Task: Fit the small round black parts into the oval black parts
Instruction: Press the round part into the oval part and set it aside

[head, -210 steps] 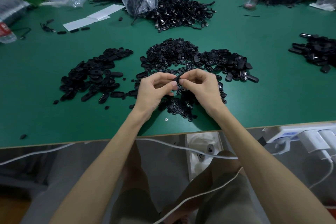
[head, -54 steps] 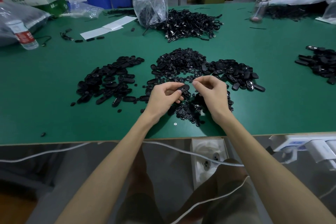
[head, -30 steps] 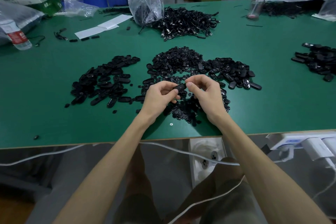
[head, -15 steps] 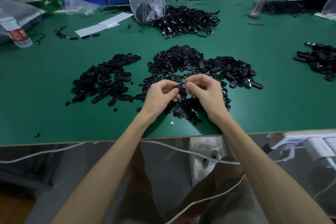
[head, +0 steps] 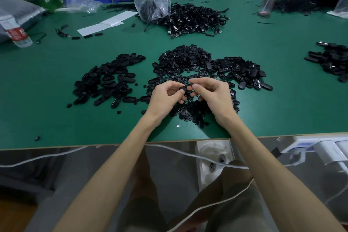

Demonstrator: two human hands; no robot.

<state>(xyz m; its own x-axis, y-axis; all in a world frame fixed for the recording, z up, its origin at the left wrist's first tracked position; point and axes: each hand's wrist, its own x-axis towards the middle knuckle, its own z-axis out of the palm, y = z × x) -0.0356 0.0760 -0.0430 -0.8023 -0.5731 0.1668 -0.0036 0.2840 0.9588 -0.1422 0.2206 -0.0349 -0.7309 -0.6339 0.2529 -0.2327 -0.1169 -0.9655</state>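
Note:
An oval black part (head: pixel 185 88) is held a little above the green table (head: pixel 47 122), between both hands. My left hand (head: pixel 165 98) grips its near end with curled fingers. My right hand (head: pixel 211 96) pinches its far end between thumb and forefinger. Whether a small round part is under my fingertips is hidden. A heap of small round black parts (head: pixel 184 58) lies just beyond the hands, with more of them (head: pixel 190 114) under my wrists. Oval black parts are piled at the left (head: pixel 107 79) and at the right (head: pixel 243 71).
A tangle of black cables (head: pixel 195 18) and a clear plastic bag (head: pixel 151 0) lie at the back. A water bottle (head: pixel 16 32) stands far left, another black pile (head: pixel 331 60) far right. White cables hang under the table's front edge (head: pixel 56 146).
Both hands stay together over the round parts, working the oval part; over the last second they have barely moved. Earlier my right hand came in from slightly apart to pinch it.

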